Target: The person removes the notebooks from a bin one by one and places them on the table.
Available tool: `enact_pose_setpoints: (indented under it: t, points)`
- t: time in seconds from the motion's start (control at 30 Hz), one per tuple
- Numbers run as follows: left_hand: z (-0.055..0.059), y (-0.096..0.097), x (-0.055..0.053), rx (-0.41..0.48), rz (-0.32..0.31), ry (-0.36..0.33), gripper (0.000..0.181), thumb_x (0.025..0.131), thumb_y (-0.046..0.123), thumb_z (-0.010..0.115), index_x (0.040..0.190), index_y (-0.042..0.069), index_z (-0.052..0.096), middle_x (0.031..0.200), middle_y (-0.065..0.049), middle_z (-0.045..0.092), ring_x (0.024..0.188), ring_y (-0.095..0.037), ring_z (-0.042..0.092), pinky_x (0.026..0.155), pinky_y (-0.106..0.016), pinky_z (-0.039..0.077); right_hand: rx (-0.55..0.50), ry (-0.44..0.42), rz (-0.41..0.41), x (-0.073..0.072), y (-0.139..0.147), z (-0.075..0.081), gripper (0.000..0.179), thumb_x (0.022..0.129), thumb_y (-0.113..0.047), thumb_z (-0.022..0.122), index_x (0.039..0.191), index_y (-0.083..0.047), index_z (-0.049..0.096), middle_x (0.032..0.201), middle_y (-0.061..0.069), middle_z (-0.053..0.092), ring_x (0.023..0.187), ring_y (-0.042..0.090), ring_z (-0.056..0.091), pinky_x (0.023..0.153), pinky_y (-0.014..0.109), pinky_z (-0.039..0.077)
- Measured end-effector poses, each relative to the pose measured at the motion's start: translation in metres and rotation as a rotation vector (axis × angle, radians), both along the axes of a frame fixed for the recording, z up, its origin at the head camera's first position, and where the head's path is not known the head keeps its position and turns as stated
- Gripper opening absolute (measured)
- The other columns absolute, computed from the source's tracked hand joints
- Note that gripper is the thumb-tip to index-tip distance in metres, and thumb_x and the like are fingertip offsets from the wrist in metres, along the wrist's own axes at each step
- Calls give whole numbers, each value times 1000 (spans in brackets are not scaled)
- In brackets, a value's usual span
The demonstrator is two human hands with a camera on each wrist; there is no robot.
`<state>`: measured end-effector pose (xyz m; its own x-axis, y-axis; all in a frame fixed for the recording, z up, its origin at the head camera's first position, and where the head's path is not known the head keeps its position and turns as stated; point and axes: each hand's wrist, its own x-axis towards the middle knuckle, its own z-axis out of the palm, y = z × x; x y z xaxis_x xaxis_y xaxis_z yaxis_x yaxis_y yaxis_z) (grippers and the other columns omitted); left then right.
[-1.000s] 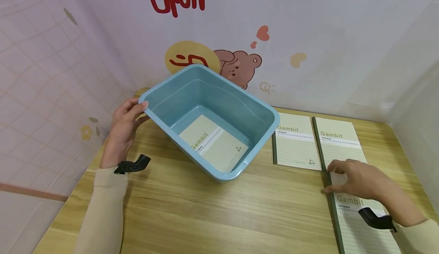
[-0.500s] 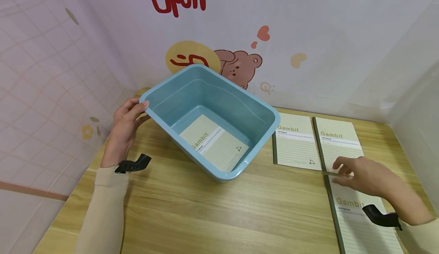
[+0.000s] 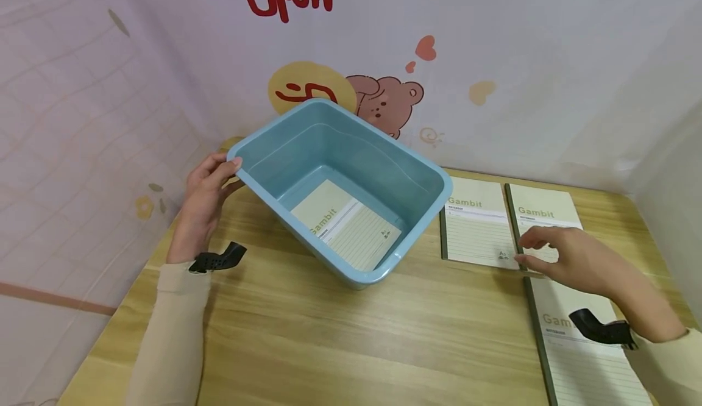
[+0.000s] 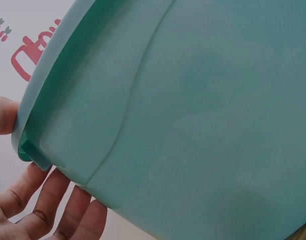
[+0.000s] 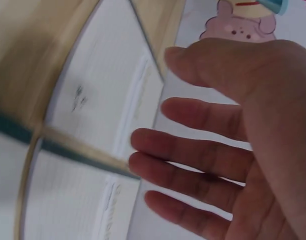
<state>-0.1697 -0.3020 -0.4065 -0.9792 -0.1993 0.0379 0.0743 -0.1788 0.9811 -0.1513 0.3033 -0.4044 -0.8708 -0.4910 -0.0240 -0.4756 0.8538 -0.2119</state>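
Observation:
My left hand (image 3: 205, 195) grips the left corner of a light blue plastic tub (image 3: 378, 147), thumb over the rim and fingers under it. In the left wrist view, those fingers (image 4: 45, 197) press against the tub's outer wall. Inside the tub lies a cream Gambit notebook (image 3: 351, 226). My right hand (image 3: 576, 263) hovers over the notebooks on the right, fingers loosely bent and apart, holding nothing. Beneath it are the back right notebook (image 3: 545, 205) and the front right notebook (image 3: 589, 357), both partly hidden by the hand. Beside them lies another notebook (image 3: 477, 223).
The things stand on a wood-grain table (image 3: 356, 345). A pale cloth backdrop (image 3: 537, 28) with a printed bear (image 3: 389, 104) rises behind it, and cloth also hangs at both sides. A black wrist mount (image 3: 219, 258) sits on each forearm.
My right hand has lifted away from the top of the front right notebook and shifted slightly toward the back, its fingers spreading. My left hand keeps its hold on the tub.

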Motion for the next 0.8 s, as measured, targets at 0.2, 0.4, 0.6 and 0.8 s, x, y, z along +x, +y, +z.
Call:
enact_pose_setpoints:
  t: [0.2, 0.4, 0.6, 0.8]
  points:
    - [1, 2, -2, 15, 3, 1, 18, 96, 22, 74, 106, 10, 64, 103, 1, 63, 100, -15, 58, 94, -29, 54, -91, 134, 62, -8, -18, 10, 22, 86, -28, 84, 104, -29, 71, 104, -8, 72, 94, 12, 65, 74, 27, 53]
    - [0, 2, -2, 13, 8, 1, 17, 97, 21, 73, 106, 10, 64, 103, 1, 63, 99, -15, 59, 93, -29, 54, -175, 152, 66, -21, -41, 23, 31, 84, -23, 86, 111, -24, 71, 111, -5, 70, 106, 13, 61, 84, 20, 43]
    - [-1, 1, -3, 21, 7, 6, 16, 97, 20, 73, 106, 10, 65, 101, 2, 64, 98, -14, 59, 92, -29, 54, -221, 135, 102, -34, -65, 39, 52, 84, -24, 86, 131, -19, 63, 131, 1, 64, 126, 21, 55, 92, 26, 40]
    - [-1, 1, -3, 28, 9, 4, 14, 97, 20, 73, 104, 11, 66, 102, 1, 62, 99, -15, 57, 90, -28, 55, -230, 140, 170, -45, -90, 54, 58, 86, -25, 85, 137, -16, 59, 134, 1, 62, 121, 18, 52, 89, 29, 42]
